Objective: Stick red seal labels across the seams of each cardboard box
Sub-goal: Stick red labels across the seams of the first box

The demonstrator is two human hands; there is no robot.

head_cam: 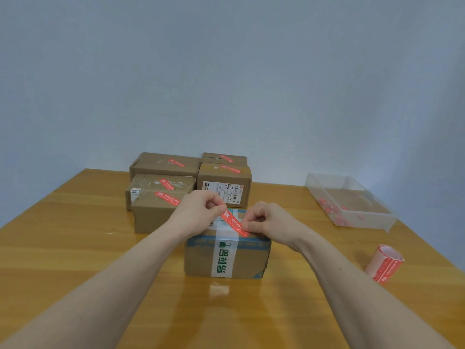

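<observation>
A red seal label [235, 222] lies slantwise over the top of the nearest cardboard box [227, 255], crossing the white tape strip [224, 258] with green characters that runs over the box's top and down its front face. The left hand [200, 210] pinches the label's far, upper end between thumb and forefinger; the right hand [268, 220] pinches its near, lower end at the box's front top edge, the other fingers curled. Whether the label already sticks to the tape along its whole length cannot be told.

The box stands on a wooden table [75, 248], near the middle. Behind it stand five more cardboard boxes [163, 183], close together, each with a red label on top. To the right, well apart, lies a roll of red labels [385, 264], and farther back a clear plastic tray [349, 200] holding small red scraps.
</observation>
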